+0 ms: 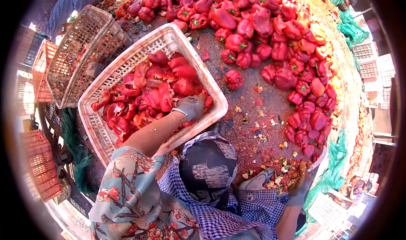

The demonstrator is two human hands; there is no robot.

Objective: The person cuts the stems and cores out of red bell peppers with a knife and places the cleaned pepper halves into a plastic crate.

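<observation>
My left hand (191, 107), in a grey glove with a pale band at the wrist, lies over cut red pepper pieces (158, 94). Its fingers look stretched out, their tips partly hidden against the pieces. Those pieces partly fill a pale plastic crate (95, 134) with slotted walls, which stands tilted at the left. Low at the right, my gloved right hand (301, 184) has bent fingers stained brown. A pale, curved, blade-like thing (320, 157) sticks out from it toward the whole peppers. Beside this hand lie pepper cores and scraps (282, 178).
A big heap of whole red peppers (262, 28) curves from the top down the right side. One pepper (233, 79) lies apart near the crate. Another slotted crate (80, 54) leans at the upper left. Green netting (332, 168) lies at the right. A patterned cap (209, 164) blocks the lower middle.
</observation>
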